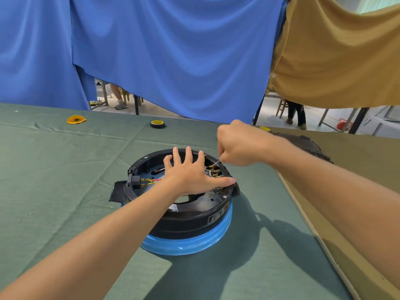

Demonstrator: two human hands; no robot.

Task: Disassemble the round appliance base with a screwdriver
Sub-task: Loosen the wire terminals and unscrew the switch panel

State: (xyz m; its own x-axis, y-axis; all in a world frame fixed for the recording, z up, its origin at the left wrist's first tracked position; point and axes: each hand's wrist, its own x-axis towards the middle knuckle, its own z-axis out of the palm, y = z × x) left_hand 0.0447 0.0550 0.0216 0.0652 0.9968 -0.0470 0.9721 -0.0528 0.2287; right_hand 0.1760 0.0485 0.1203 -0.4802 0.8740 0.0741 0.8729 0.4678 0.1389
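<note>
The round appliance base (194, 219) is black with a blue lower band and lies open side up on the green cloth. Inside it show brass terminals and coloured wires (151, 181). My left hand (190, 174) lies spread over the open top, fingers straight, thumb touching the right rim. My right hand (240, 144) is fisted round a screwdriver. Only its thin metal shaft (216, 163) shows below the fist, pointing down at the terminals near the far right rim. The handle is hidden in the fist.
A roll of black and yellow tape (157, 124) and a yellow disc (75, 119) lie farther back on the green cloth (65, 180). A dark flat part (307, 144) rests on the brown cloth at right. Blue and tan curtains hang behind.
</note>
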